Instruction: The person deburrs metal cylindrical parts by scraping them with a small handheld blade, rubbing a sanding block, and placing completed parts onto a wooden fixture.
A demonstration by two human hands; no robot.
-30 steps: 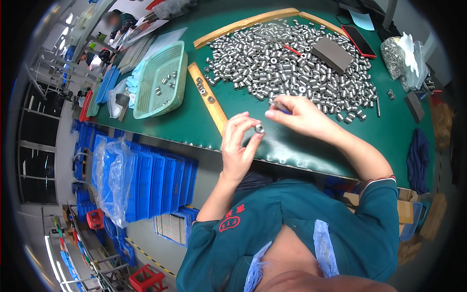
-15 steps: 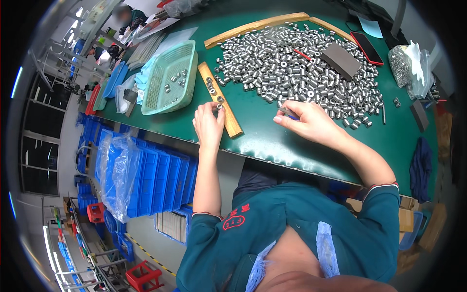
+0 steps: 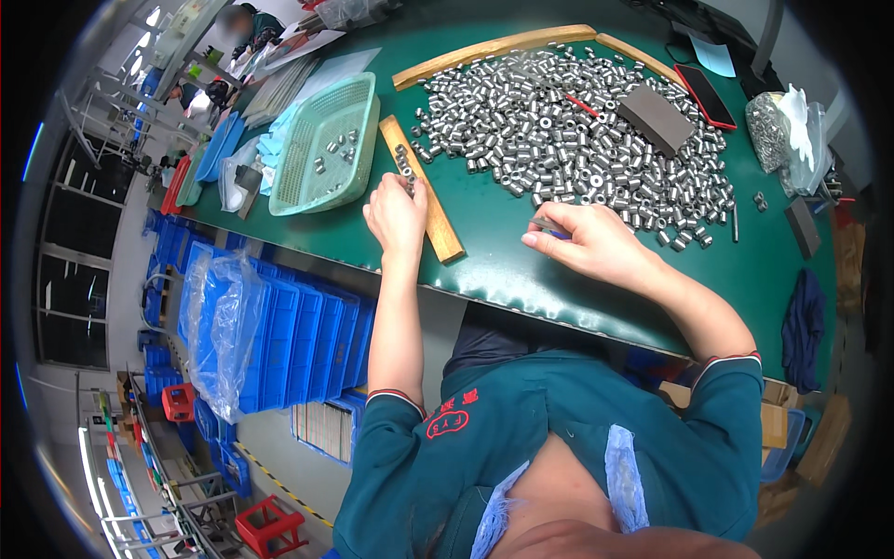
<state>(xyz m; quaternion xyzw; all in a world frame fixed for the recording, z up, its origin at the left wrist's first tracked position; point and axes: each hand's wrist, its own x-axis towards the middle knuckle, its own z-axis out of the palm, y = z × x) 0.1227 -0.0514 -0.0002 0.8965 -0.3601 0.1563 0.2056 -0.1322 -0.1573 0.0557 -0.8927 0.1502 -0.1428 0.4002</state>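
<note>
My left hand [image 3: 396,216] is at the wooden bar [image 3: 442,233], its fingers closed round small metal bushings at the bar's edge. More short metal bushings [image 3: 402,156] sit in a row on the bar, just beyond my fingertips. What lies under those fingers is partly hidden. My right hand [image 3: 594,238] hovers over the near side of the table, pinching a thin grey metal piece [image 3: 548,224] between thumb and fingers; most of that piece is covered. Beyond it spreads a large heap of metal bushings [image 3: 531,130].
A pale green basket [image 3: 296,203] holding several bushings stands left of the bar. Wooden strips [image 3: 494,54] border the heap's far side. A grey block [image 3: 656,119] lies on the heap, beside a red-edged phone [image 3: 705,97]. Plastic bags [image 3: 792,140] stand at right.
My left hand has moved slightly away from me along the bar, up to the row of bushings, and its fingers have closed there. My right hand has barely shifted.
</note>
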